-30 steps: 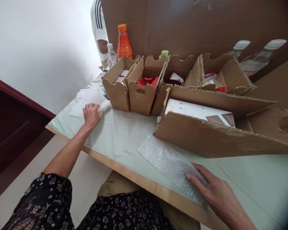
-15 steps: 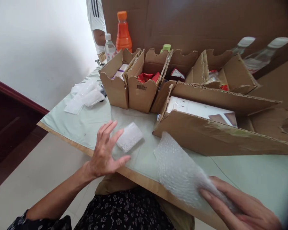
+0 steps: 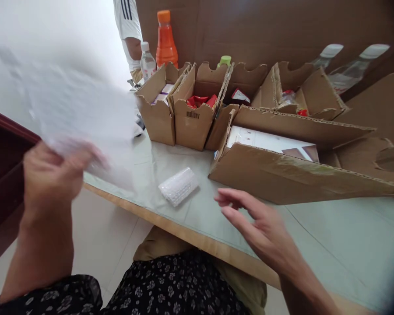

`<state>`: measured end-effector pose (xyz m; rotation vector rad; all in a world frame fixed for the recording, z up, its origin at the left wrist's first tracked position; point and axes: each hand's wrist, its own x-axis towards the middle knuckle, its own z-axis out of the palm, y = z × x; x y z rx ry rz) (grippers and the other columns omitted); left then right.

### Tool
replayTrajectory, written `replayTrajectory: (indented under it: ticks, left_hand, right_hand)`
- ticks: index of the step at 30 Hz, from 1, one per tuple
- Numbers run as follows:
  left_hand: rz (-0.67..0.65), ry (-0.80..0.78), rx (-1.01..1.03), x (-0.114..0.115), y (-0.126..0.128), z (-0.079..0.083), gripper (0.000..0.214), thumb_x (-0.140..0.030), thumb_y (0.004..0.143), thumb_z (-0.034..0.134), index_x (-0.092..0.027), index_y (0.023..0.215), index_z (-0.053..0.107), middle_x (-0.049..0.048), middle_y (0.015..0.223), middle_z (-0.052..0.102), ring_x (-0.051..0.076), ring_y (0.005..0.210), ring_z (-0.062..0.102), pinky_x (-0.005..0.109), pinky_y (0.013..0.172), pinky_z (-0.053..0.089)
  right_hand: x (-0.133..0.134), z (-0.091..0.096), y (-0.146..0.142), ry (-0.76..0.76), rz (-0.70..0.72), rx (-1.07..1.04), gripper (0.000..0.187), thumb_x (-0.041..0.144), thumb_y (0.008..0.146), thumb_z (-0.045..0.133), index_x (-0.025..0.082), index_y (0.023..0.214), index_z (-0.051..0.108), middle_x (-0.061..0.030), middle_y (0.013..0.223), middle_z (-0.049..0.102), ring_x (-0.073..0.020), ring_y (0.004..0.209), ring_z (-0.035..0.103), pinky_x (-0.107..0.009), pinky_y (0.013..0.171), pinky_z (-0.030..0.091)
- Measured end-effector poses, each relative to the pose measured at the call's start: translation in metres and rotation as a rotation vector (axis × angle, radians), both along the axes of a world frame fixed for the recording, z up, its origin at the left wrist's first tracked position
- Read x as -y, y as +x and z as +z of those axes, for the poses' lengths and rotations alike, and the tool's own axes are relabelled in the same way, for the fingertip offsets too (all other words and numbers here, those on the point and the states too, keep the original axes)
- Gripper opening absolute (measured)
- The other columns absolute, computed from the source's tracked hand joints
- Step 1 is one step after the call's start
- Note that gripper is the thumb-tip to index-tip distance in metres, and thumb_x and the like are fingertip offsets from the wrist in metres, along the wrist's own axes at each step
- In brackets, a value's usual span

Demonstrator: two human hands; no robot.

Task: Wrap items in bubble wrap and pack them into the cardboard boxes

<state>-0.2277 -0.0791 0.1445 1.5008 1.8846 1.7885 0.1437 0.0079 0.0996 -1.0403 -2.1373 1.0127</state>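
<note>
At the left, raised above the table, my left hand (image 3: 57,170) is closed on a piece of bubble wrap (image 3: 85,105), which is smeared by motion. My right hand (image 3: 249,218) hovers over the table edge in front of the long cardboard box, thumb and fingers apart, holding nothing. Between the two hands a small bubble-wrapped packet (image 3: 179,186) lies on the pale green tablecloth (image 3: 151,166); its contents cannot be made out.
Several cardboard bins (image 3: 156,118) stand in a row behind, with red packets (image 3: 202,101) in one. A long cardboard box (image 3: 302,175) holds a white box (image 3: 269,142). An orange bottle (image 3: 166,43) and clear bottles stand farther back. A person in a white sleeve (image 3: 129,22) is beyond.
The bubble wrap has passed from my right hand to my left, which has swung up and left with it. My emptied right hand has moved left, closer to the packet.
</note>
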Motion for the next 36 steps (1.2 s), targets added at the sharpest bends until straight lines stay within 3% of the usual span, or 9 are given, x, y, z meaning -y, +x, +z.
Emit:
replayTrajectory:
  ticks: [2,4,7,10,14,22,29,32,36]
  left_hand:
    - [0.173,-0.015,-0.002,-0.024,-0.052,-0.001,0.016,-0.037,0.080,0.081,-0.025,0.089,0.073,-0.0045,0.087,0.076,0.022,0.092,0.076,0.047,0.088,0.061]
    - [0.148,-0.370,-0.084,-0.054,-0.091,-0.009,0.027,-0.049,0.080,0.078,-0.025,0.091,0.071,-0.0004,0.088,0.076,0.027,0.097,0.076,0.048,0.088,0.062]
    - [0.225,-0.417,-0.251,-0.085,-0.106,-0.030,0.060,-0.053,0.068,0.090,-0.019,0.112,0.066,0.0056,0.107,0.074,0.039,0.122,0.067,0.062,0.109,0.052]
    - [0.149,-0.262,-0.493,-0.077,-0.067,-0.054,0.063,-0.056,0.082,0.079,-0.020,0.129,0.059,0.0100,0.137,0.065,0.038,0.138,0.056,0.063,0.121,0.041]
    - [-0.275,-0.295,-0.495,-0.029,0.020,-0.079,0.048,-0.037,0.089,0.070,-0.025,0.135,0.063,0.0092,0.144,0.065,0.031,0.137,0.059,0.055,0.119,0.047]
    - [-0.717,-0.430,0.461,0.001,0.120,-0.118,0.074,-0.046,0.090,0.067,-0.024,0.157,0.043,0.0186,0.145,0.065,0.033,0.126,0.068,0.044,0.097,0.061]
    - [-0.510,-0.458,0.304,-0.009,0.166,-0.105,0.040,-0.018,0.085,0.063,-0.019,0.124,0.070,0.0078,0.104,0.079,0.020,0.093,0.076,0.029,0.080,0.061]
    - [-0.398,-0.217,0.003,-0.011,0.179,-0.104,0.043,-0.007,0.077,0.055,-0.019,0.115,0.071,0.0058,0.106,0.078,0.019,0.097,0.075,0.030,0.085,0.061]
    - [-0.235,-0.013,-0.390,-0.013,0.181,-0.114,0.044,-0.003,0.081,0.050,-0.021,0.117,0.069,0.0052,0.105,0.076,0.021,0.100,0.074,0.035,0.090,0.062]
  right_hand:
    - [-0.008,-0.020,-0.025,-0.064,-0.009,0.066,0.040,0.042,0.097,0.061,0.026,0.134,0.066,-0.0094,0.128,0.074,-0.0235,0.092,0.071,-0.038,0.077,0.062]
    - [-0.016,-0.038,-0.053,-0.042,-0.005,0.078,0.054,0.041,0.093,0.065,0.026,0.145,0.059,-0.0122,0.140,0.068,-0.0269,0.101,0.070,-0.048,0.092,0.059]
    - [-0.026,-0.058,-0.082,0.005,-0.017,0.049,0.055,0.035,0.089,0.068,0.023,0.142,0.062,-0.0140,0.131,0.072,-0.0310,0.109,0.067,-0.054,0.103,0.052]
    - [-0.030,-0.064,-0.088,0.009,-0.059,-0.043,0.033,0.031,0.088,0.065,0.023,0.119,0.072,-0.0102,0.112,0.077,-0.0288,0.104,0.067,-0.049,0.098,0.052]
    - [-0.020,-0.057,-0.069,-0.090,-0.113,-0.221,0.016,0.034,0.090,0.066,0.024,0.101,0.074,-0.0033,0.092,0.075,-0.0204,0.083,0.066,-0.036,0.083,0.054]
    - [0.028,-0.066,-0.020,-0.310,-0.238,-0.562,0.007,0.032,0.095,0.070,0.027,0.099,0.070,-0.0049,0.118,0.078,-0.0205,0.108,0.073,-0.036,0.093,0.058]
    - [0.047,-0.075,0.023,-0.311,-0.402,-0.546,0.023,0.040,0.094,0.071,0.028,0.113,0.068,-0.0104,0.153,0.059,-0.0245,0.129,0.064,-0.040,0.098,0.059]
    - [0.047,-0.076,0.034,-0.444,-0.347,-0.478,0.040,0.044,0.088,0.076,0.027,0.123,0.067,-0.0097,0.126,0.073,-0.0222,0.109,0.070,-0.036,0.089,0.060]
    - [0.047,-0.075,0.040,-0.477,-0.259,-0.445,0.024,0.046,0.089,0.073,0.022,0.089,0.072,-0.0037,0.084,0.073,-0.0176,0.077,0.065,-0.031,0.074,0.056]
